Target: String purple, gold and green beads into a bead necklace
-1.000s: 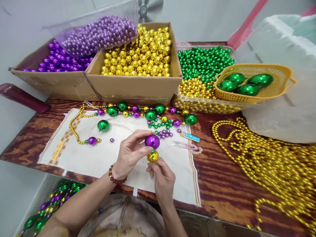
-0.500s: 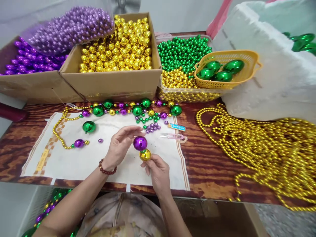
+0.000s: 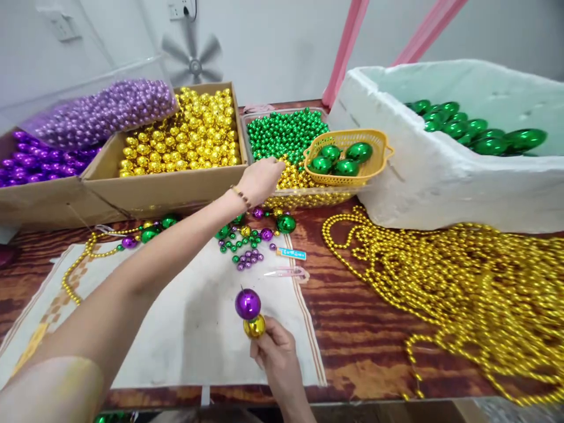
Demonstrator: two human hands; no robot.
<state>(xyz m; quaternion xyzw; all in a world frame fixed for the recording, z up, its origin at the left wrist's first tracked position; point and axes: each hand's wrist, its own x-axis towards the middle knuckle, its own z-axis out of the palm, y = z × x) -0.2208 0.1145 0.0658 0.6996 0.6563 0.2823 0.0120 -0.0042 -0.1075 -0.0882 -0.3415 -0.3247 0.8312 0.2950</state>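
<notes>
My right hand [image 3: 277, 346] holds a shiny gold bead [image 3: 254, 326] between thumb and fingers over the white cloth [image 3: 176, 329]. Stacked above it is a larger purple bead [image 3: 247, 304], and a thin needle tip pokes out of its top. My left hand [image 3: 263, 181], with a beaded bracelet on the wrist, reaches across to the clear plastic tub [image 3: 335, 191]. Its fingers are drawn together at the small gold beads [image 3: 293, 175], beside the small green beads [image 3: 286, 130]; what they pinch is not clear. My left forearm covers part of a strung bead necklace [image 3: 90, 252].
Behind stand a cardboard box of gold beads [image 3: 202, 132], purple beads, a yellow basket [image 3: 374, 170] with green balls and a foam box [image 3: 440, 182]. Small scissors [image 3: 286, 273] and a blue packet [image 3: 291, 254] lie on the cloth's right side. Gold bead strands [image 3: 462, 282] heap at right.
My left hand has left the purple bead and stretched forward to the tub of small beads. My right hand keeps hold of the gold bead. The view has tilted up.
</notes>
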